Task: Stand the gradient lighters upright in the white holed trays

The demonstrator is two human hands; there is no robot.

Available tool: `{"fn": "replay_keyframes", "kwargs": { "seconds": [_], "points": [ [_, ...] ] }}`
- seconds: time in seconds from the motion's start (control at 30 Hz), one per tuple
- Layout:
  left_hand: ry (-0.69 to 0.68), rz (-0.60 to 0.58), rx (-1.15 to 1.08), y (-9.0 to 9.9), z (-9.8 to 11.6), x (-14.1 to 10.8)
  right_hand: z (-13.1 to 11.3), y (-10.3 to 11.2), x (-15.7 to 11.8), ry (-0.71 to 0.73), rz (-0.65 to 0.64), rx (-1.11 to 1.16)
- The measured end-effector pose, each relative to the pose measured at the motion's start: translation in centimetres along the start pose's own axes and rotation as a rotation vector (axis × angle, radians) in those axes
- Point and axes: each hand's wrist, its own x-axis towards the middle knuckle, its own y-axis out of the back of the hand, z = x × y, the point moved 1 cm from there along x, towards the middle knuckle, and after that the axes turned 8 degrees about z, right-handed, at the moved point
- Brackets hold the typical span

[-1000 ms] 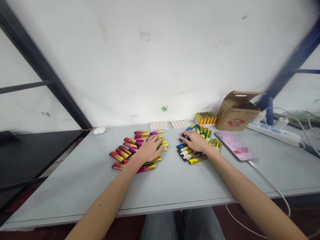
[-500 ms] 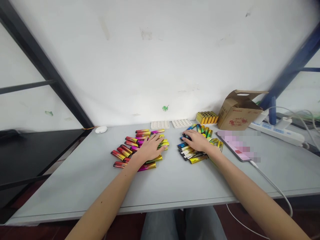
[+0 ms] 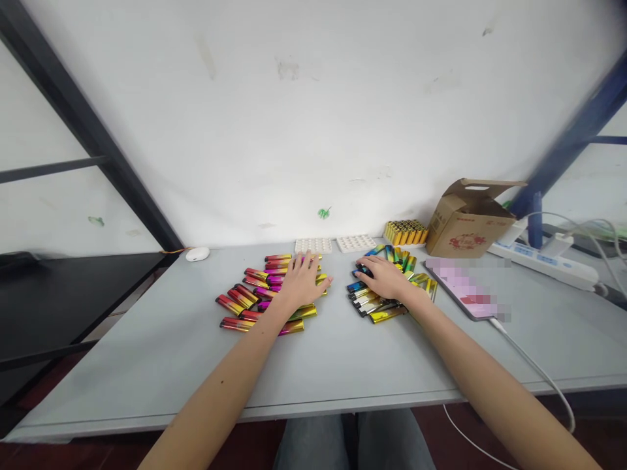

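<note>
Several shiny red, yellow and magenta lighters point(image 3: 228, 304) lie spread on the grey table point(image 3: 161, 352) left of centre. My left hand point(image 3: 300, 281) rests over their right part with its fingers spread, covering some of them. To the right is a second group of lighters point(image 3: 388, 314), blue, silver, green and yellow. My right hand point(image 3: 385, 277) lies on that group, palm down, its thumb apart from its bent fingers. Whatever is under its palm is hidden.
Two white trays with holes point(image 3: 313, 245) point(image 3: 356, 243) stand by the wall. Right of them are a block of upright yellow lighters point(image 3: 405, 233), an open cardboard box point(image 3: 460, 232), a power strip point(image 3: 546, 261) and a tablet on a cable point(image 3: 460, 287). A white case point(image 3: 198, 254) lies at the back left.
My left hand has shifted slightly forward and turned, and its fingers now point more toward the wall. My right hand has barely moved.
</note>
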Motion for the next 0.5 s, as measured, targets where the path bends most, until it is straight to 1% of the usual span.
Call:
{"fn": "replay_keyframes", "kwargs": {
  "seconds": [0.07, 0.17, 0.37, 0.5],
  "points": [
    [0.004, 0.026, 0.015, -0.52, -0.15, 0.00, -0.07, 0.07, -0.01, -0.004, -0.001, 0.004],
    [-0.021, 0.043, 0.029, -0.82, -0.34, -0.08, -0.15, 0.18, -0.04, -0.009, -0.001, 0.014],
    [-0.064, 0.014, 0.033, -0.53, -0.57, -0.39, -0.01, 0.21, -0.06, 0.005, 0.002, 0.029],
    [-0.072, 0.036, 0.020, -0.23, -0.63, -0.74, 0.10, 0.23, -0.06, 0.007, -0.003, 0.048]
  ]
}}
